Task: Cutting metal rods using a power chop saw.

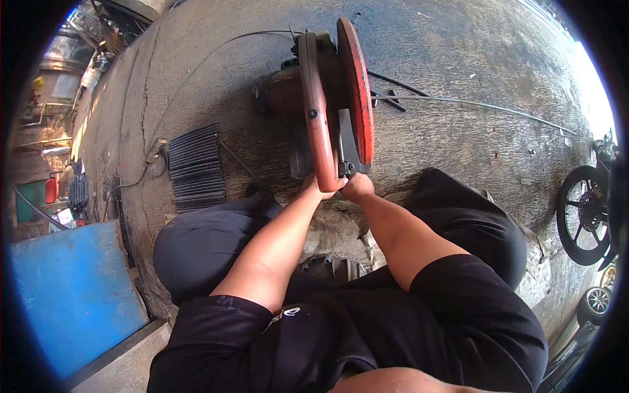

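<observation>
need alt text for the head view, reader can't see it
A person's left grip and right grip are at the near end of a red machine on the floor; what they hold is unclear. Dark rods lie side by side to its left.

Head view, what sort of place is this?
Probably a workshop, perhaps for metalwork or vehicle repair: a red cutting machine, dark rods laid side by side, and a motorcycle wheel at the right.
</observation>
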A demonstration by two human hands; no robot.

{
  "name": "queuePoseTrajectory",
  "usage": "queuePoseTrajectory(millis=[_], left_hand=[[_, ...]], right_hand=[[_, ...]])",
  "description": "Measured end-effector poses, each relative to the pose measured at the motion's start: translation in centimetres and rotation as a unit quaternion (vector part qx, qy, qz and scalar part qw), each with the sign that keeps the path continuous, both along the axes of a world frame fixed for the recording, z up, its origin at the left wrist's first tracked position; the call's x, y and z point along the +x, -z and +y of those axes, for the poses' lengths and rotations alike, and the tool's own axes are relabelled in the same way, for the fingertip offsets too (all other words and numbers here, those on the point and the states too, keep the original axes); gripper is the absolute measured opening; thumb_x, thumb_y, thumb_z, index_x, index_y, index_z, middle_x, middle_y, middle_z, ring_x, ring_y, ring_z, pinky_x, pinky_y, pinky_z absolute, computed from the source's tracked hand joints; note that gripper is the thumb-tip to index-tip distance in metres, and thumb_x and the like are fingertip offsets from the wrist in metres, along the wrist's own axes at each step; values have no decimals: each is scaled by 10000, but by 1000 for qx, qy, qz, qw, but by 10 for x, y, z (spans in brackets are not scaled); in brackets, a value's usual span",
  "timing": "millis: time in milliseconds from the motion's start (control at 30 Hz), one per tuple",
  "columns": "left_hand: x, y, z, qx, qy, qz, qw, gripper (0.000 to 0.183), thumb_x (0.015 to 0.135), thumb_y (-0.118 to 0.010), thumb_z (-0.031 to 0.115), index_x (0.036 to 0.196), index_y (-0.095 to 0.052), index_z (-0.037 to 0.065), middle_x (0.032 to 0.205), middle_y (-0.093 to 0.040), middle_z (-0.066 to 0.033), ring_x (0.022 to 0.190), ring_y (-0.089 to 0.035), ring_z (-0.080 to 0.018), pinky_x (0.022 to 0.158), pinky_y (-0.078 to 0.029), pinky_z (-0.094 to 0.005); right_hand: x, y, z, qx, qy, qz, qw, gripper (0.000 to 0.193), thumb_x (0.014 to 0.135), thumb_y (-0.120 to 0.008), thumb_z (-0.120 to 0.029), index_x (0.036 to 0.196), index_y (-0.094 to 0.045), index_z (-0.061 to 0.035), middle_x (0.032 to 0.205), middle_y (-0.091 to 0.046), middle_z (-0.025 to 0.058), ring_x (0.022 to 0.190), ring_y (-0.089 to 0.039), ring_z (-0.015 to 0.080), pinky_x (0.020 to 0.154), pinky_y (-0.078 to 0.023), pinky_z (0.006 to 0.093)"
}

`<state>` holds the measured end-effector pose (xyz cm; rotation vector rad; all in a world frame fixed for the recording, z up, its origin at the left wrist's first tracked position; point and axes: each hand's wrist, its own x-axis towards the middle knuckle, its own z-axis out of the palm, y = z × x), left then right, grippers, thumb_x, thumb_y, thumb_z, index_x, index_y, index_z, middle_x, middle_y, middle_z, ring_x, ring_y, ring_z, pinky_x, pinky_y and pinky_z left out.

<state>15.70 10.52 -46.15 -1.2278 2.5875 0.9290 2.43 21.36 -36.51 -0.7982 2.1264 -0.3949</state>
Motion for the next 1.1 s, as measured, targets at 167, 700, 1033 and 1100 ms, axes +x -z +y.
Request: queuePoseTrajectory(millis=[167,700,1033,1100], left_hand=[[-9,-33,10,-32,1,4,999,751,705,-646,619,1232,-544,94,1247,-549,-180,1171,-515,-314,971,-426,-382],[-19,-167,35,17,-82,-15,996,445,799,-576,317,1206,-528,143,1122,-616,-173,1087,-563,-341,928,-452,-423],[-31,-279,20,-71,-293,264,916,503,896,-391,420,1047,-582,-19,1036,-592,-305,1016,-547,-461,884,-433,-488],[-43,-312,21,-45,-261,321,910,521,890,-416,441,1093,-562,-17,1047,-601,-285,1038,-557,-430,879,-443,-457]], right_hand=[[1,9,2,-45,25,-1,999,418,768,-562,-353,846,-673,43,847,-641,275,887,-633,399,802,-502,450],[10,-93,18,-2,57,104,993,291,800,-591,-225,1003,-672,-34,1047,-647,194,994,-628,327,842,-512,403],[-16,-212,15,-313,12,287,905,275,803,-575,-295,982,-635,-94,879,-644,180,824,-628,374,759,-514,463],[-32,-236,-3,-389,-21,287,875,359,823,-558,-293,1122,-569,-96,1002,-604,209,915,-599,396,822,-489,471]])
